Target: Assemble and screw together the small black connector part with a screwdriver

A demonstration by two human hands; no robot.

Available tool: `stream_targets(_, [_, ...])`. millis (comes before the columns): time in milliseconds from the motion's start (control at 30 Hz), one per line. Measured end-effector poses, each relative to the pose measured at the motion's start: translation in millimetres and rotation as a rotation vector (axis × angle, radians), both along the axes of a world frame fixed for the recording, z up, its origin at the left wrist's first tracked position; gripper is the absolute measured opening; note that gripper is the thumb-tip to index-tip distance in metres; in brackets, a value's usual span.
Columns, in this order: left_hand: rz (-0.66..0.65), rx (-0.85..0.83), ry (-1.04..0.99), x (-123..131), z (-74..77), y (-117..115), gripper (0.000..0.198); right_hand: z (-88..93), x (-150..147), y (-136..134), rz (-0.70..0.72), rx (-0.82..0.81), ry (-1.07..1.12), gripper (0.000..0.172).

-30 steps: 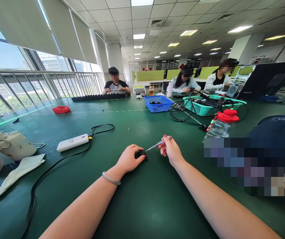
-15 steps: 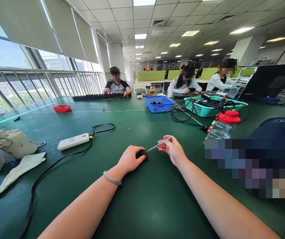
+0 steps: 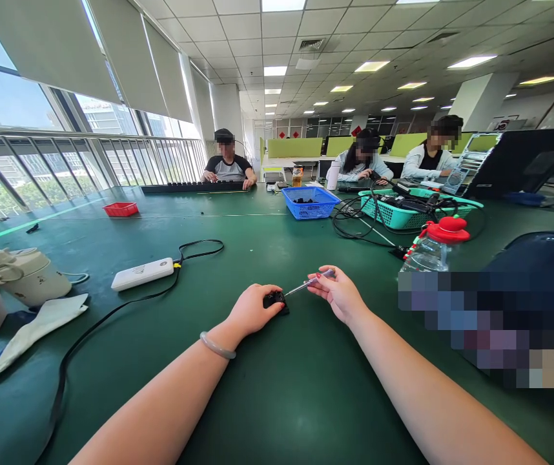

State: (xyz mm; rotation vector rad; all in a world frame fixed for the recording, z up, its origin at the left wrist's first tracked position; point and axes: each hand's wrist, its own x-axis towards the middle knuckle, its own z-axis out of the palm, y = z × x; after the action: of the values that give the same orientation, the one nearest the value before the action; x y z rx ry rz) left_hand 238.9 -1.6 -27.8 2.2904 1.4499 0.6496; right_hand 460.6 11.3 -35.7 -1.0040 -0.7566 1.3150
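From where I stand, the small black part (image 3: 279,299) sits on the green table (image 3: 277,387) straight in front of the person, half hidden by the left hand (image 3: 254,309), whose thumb and fingers are closed around it, pinning it down. The right hand (image 3: 342,294) pinches a thin screwdriver (image 3: 306,283) between thumb and fingers, slanting its tip down to the part's near-right edge; whether the tip is seated or just shy of it, I can't tell. That low slant is what would worry me: a sideways push could make the tip skid, and the left thumb lies close by to catch it. The part is small too, so a loose hold might let it twist or slide on the smooth tabletop. Off to the left, a white device (image 3: 142,274) lies beside a black cable (image 3: 61,384) that trails near the left forearm, where an elbow could snag it. Farther out stand a blue basket (image 3: 313,210), a green basket (image 3: 393,217) of cables and a red-lidded bottle (image 3: 427,257).
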Motion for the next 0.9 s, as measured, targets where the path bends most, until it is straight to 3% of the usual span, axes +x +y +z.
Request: stream_targets(900, [-0.018,-0.008,-0.012,-0.5,0.0,-0.8,0.037,-4.6,3.7,1.2,0.035,0.047,0.053,0.030])
